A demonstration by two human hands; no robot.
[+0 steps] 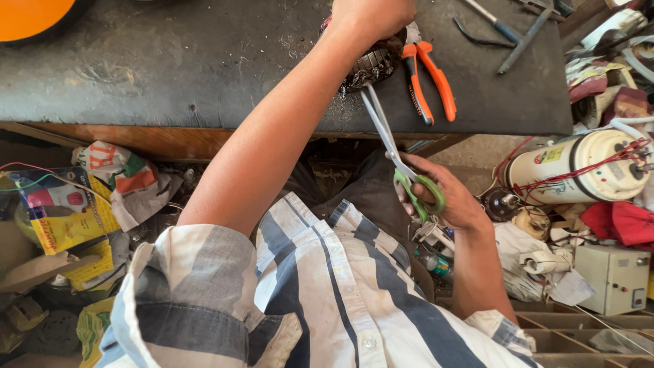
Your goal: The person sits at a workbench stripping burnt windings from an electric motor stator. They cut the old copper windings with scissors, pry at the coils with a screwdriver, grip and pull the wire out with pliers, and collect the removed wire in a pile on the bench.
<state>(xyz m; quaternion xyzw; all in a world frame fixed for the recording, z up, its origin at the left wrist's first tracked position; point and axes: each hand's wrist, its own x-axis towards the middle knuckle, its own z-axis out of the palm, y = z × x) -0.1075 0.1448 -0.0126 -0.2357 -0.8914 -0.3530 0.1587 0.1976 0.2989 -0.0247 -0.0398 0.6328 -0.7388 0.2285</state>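
Workbench: the dark, scuffed bench top [204,61] fills the upper half of your view and serves as the landmark here; you sit at its near edge, so everything you work on stays within reach over your lap.

Motor winding: the round, coppery stator piece [371,63] sits on the bench top close to its near edge, with dark crumbs scattered beside it; being that close to the edge lets the blades reach it from below.

Left hand: your left hand [371,17] reaches across the bench and rests on top of the winding, fingers curled over it, apparently to pin it so it cannot turn or slide; how firmly it grips you cannot tell, since the frame cuts off the fingers.

Right hand: your right hand [443,197] hangs below the bench's near edge, fingers closed through the green loops.

Scissors: the green-handled scissors [392,140] slant up from that hand, the blades narrow and nearly together, with the tips touching the winding's lower side at the bench edge.

Pliers: the orange-handled pliers [429,78] lie on the bench just right of the winding, handles toward you, ready to be picked up.

Metal tools: thin metal tools [511,31] lie at the bench's far right corner, well apart from the work.
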